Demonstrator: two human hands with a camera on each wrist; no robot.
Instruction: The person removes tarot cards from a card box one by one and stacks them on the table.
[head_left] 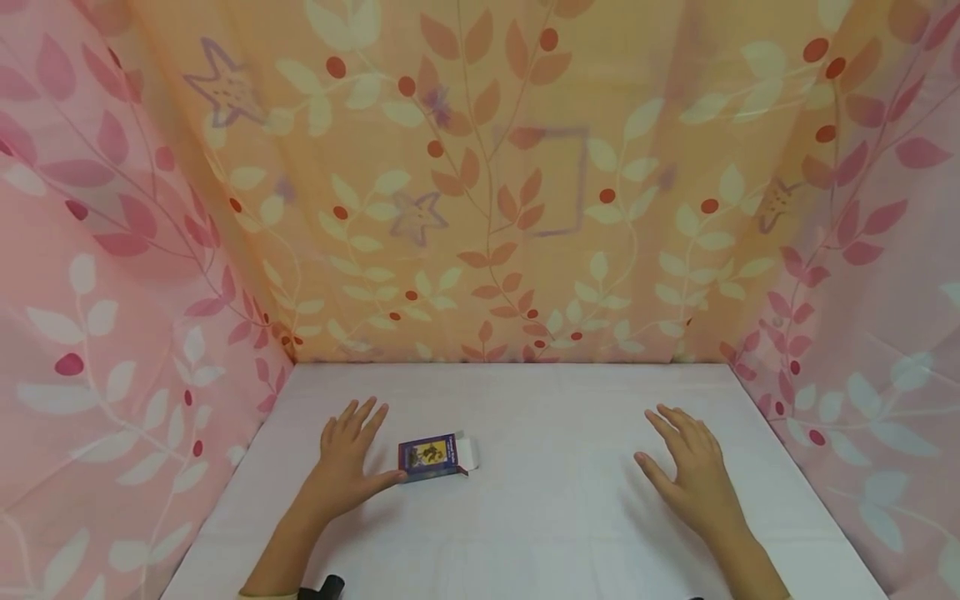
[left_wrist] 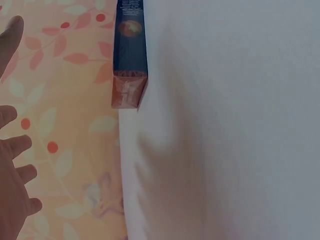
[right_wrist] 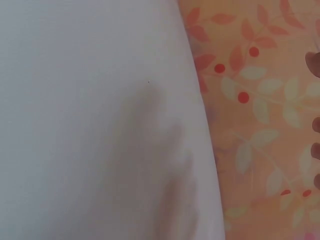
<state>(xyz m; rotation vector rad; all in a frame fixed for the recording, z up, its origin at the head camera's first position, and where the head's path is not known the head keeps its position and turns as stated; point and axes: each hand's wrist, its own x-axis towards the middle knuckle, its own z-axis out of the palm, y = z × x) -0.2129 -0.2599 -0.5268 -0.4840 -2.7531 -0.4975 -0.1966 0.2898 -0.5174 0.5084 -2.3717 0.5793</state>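
A small dark blue card box [head_left: 427, 457] with a yellow picture lies on the white table, its white end flap [head_left: 467, 454] folded out to the right. Just left of it is my left hand [head_left: 347, 467], fingers spread; the thumb tip appears next to the box's near left corner, and whether it touches I cannot tell. In the left wrist view the box [left_wrist: 130, 45] shows its blue side and reddish end, apart from the fingers [left_wrist: 20, 145]. Far to the right, my right hand [head_left: 690, 473] hovers over the table with its fingers loosely extended, holding nothing.
The white table [head_left: 555, 517] is bordered by a yellow-orange leaf-patterned cloth [head_left: 487, 167] at the back and pink patterned cloths [head_left: 112, 333] at the sides. A black object [head_left: 330, 587] shows by the left wrist at the bottom edge.
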